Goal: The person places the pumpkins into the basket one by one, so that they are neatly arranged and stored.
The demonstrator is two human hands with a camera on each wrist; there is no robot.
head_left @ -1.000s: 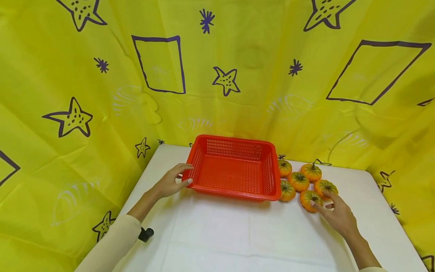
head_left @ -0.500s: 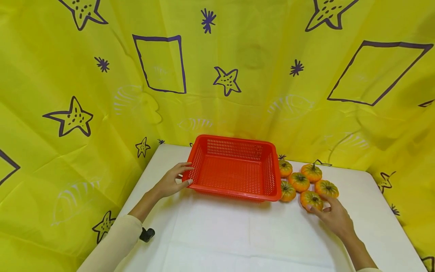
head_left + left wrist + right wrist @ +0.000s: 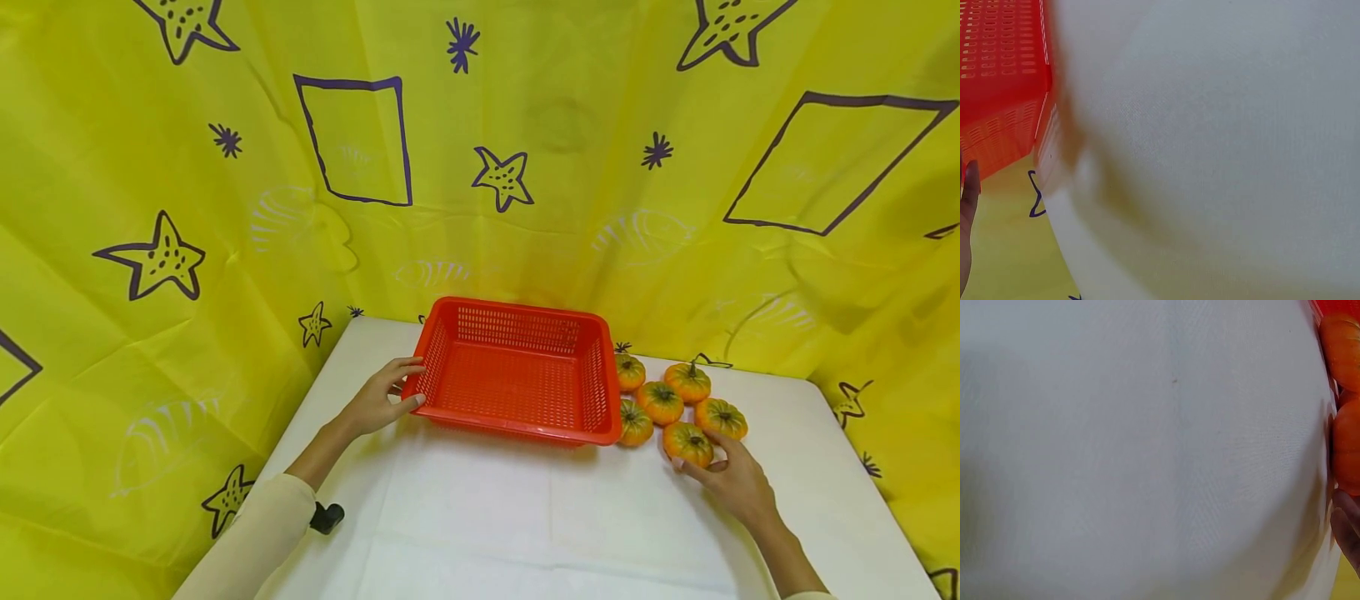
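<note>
A red plastic basket with slotted sides sits on the white table, nothing inside it. My left hand holds its left side, fingers over the rim and thumb at the front corner. Only part of that hand shows in the left wrist view, beside the red wall. To the basket's right, my right hand grips the nearest small orange pumpkin between thumb and fingers. In the right wrist view this pumpkin is at the right edge, fingertips touching its side.
Several more pumpkins with green-tinged tops cluster behind and beside the gripped one, two of them against the basket's right wall. A small black object lies by the left sleeve. A yellow patterned curtain stands behind the table.
My right hand has moved slightly left and closed its thumb and fingers round the nearest pumpkin. My left hand and the basket have stayed in place.
</note>
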